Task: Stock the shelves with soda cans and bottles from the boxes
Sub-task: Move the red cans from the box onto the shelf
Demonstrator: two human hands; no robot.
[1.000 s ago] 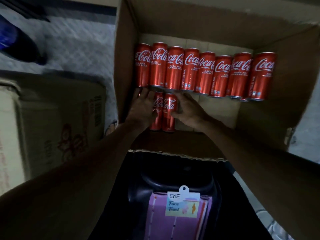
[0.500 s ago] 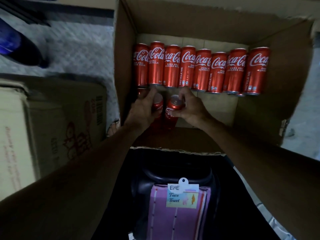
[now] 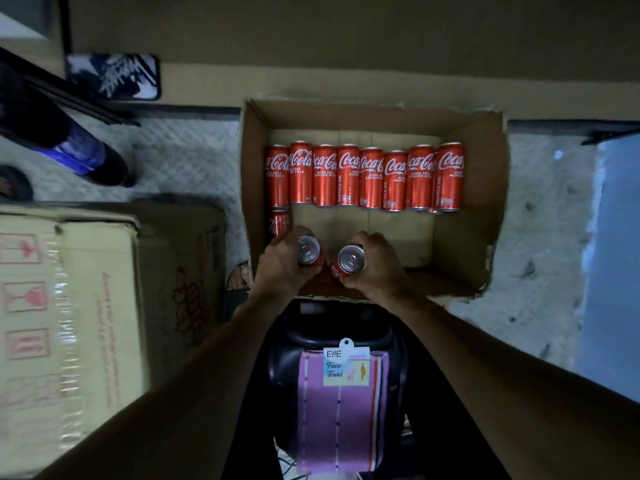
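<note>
An open cardboard box point(image 3: 464, 244) lies on the floor ahead of me. Several red cola cans point(image 3: 370, 178) lie side by side in a row at its far end, and one more can point(image 3: 280, 223) lies below the row's left end. My left hand point(image 3: 282, 268) grips a red can point(image 3: 308, 251) upright, silver top toward me. My right hand point(image 3: 375, 263) grips a second red can point(image 3: 349, 262) the same way. Both held cans are just above the box's near edge.
A large taped carton point(image 3: 86, 323) stands at the left. A dark bottle with a blue label point(image 3: 81, 157) lies on the floor at upper left. A black seat with a purple face towel pack point(image 3: 341, 410) is below my arms. Grey textured floor lies to the right.
My hands closed on two lying cans, tipped them upright and lifted them toward me, out of the box bottom. The view has pulled back and upward.
</note>
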